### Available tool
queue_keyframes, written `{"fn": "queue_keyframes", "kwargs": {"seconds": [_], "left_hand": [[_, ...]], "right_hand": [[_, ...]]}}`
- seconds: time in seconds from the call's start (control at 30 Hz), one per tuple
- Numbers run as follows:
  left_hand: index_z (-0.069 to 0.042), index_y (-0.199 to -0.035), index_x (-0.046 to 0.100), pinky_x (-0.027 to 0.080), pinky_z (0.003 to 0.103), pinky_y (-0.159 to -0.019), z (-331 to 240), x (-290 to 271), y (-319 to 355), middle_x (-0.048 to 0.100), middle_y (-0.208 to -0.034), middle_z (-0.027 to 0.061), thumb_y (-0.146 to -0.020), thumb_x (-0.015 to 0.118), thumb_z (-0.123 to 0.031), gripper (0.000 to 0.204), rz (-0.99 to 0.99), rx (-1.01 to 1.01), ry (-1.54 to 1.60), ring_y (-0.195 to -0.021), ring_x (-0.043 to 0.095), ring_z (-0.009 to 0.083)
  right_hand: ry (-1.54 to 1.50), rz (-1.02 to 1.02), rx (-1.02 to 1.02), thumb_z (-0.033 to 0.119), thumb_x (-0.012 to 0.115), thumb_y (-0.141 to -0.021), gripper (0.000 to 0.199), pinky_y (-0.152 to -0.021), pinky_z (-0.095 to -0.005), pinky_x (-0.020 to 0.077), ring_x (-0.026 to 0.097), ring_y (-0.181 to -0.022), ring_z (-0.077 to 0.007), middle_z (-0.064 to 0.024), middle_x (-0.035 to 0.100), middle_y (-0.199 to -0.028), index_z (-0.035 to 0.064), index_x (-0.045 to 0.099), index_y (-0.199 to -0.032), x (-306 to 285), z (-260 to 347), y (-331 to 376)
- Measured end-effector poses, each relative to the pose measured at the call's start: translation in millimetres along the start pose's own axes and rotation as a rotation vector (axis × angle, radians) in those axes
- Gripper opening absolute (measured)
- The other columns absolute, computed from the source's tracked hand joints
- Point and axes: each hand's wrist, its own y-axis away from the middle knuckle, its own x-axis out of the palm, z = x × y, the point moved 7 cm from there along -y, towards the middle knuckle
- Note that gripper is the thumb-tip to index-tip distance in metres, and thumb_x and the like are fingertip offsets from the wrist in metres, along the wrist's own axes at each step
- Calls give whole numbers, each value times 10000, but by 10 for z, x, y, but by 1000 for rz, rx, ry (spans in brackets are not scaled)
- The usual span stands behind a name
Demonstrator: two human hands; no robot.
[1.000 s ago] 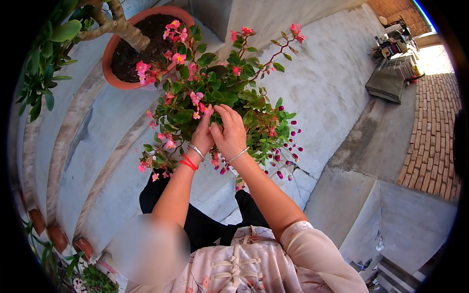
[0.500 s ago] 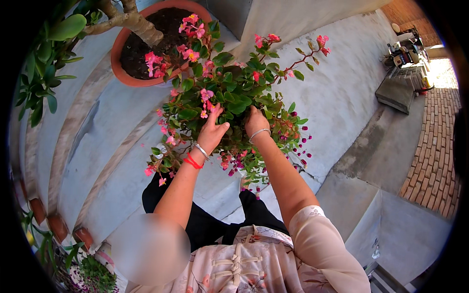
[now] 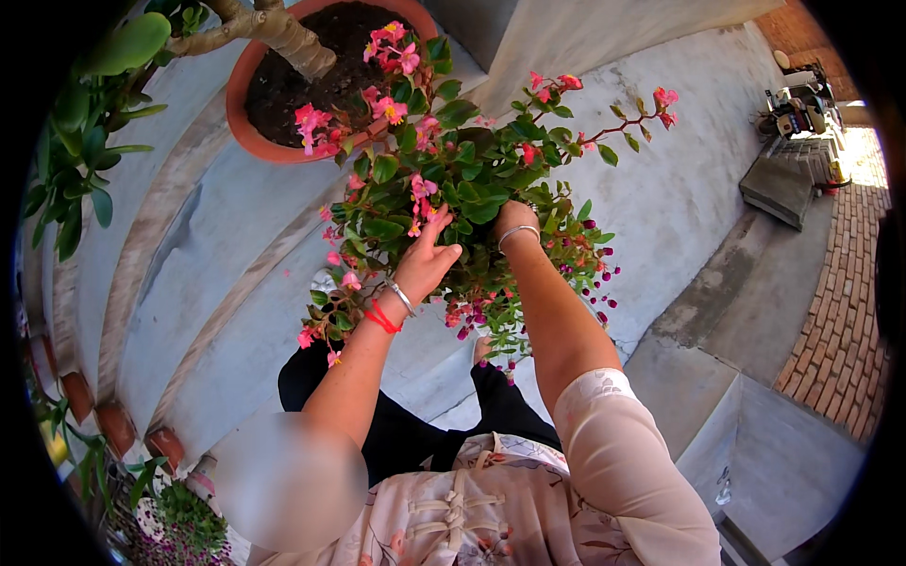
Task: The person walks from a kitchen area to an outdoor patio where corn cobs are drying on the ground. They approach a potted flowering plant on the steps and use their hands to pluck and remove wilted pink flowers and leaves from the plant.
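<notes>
In front of me is a leafy flowering plant [image 3: 486,203] with pink blossoms and dark green leaves. Small purple flowers [image 3: 590,283] grow at its lower right. My left hand [image 3: 427,264] lies against the plant's near left side, its fingers extended and touching the leaves below a pink flower cluster [image 3: 423,193]. My right hand [image 3: 517,226] reaches into the middle of the foliage, where leaves cover its fingers. Whatever that hand touches is hidden. Both wrists wear silver bracelets, and the left also has red bands.
Beyond the plant stands a large terracotta pot [image 3: 247,132] with a thick-stemmed plant [image 3: 297,42]. Curved grey steps [image 3: 179,236] run along the left. At the far right, a stone slab [image 3: 776,189] and machine-like equipment [image 3: 797,113] stand near a brick-paved strip [image 3: 835,330].
The plant and both hands appear farther right in the picture, as does the background. My right hand has sunk deeper into the leaves; my left hand keeps its place beside the blossoms.
</notes>
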Motion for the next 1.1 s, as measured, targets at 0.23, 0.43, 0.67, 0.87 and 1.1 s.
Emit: {"fn": "queue_keyframes", "kwargs": {"seconds": [0.23, 0.43, 0.67, 0.87, 1.1], "left_hand": [[-76, -1327, 158, 436, 277, -766, -7, 16, 27, 330, -1308, 133, -818, 504, -146, 619, 20, 5, -19, -889, 566, 183], [-75, -1326, 167, 437, 278, -764, -11, 43, 25, 339, -1305, 127, -812, 511, -157, 624, 19, 26, -15, -871, 566, 176], [-68, -1315, 199, 438, 272, -761, 10, 61, 105, 364, -1289, 132, -809, 516, -161, 604, -4, 6, -32, -868, 566, 169], [-64, -1300, 241, 441, 277, -759, 21, 154, 119, 386, -1267, 151, -811, 517, -175, 572, 28, 33, -12, -874, 569, 179], [-61, -1286, 265, 442, 284, -745, 157, 126, 199, 400, -1255, 150, -807, 524, -206, 564, 17, 0, -15, -848, 582, 195]], "right_hand": [[-65, -67, -14, 145, 503, -742, 176, -689, -392, 474, 586, -795, -323, -170, 606, -855, 57, 625, -834, -46, 46, 100], [-182, -195, -25, 127, 491, -755, 154, -683, -400, 468, 578, -782, -332, -174, 600, -831, 39, 591, -833, -234, 145, 314], [-787, -361, -103, 160, 506, -799, 154, -484, -320, 433, 564, -499, -209, -103, 575, -618, 14, 554, -797, -155, 125, 1016], [-694, -329, -10, 148, 491, -809, 156, -472, -290, 433, 556, -470, -155, -85, 578, -617, 53, 585, -888, 304, -269, 1274], [-494, -195, 134, 338, 542, -756, 305, -647, -367, 452, 586, -712, -307, -158, 610, -745, 75, 621, -888, 182, -150, 1222]]}}
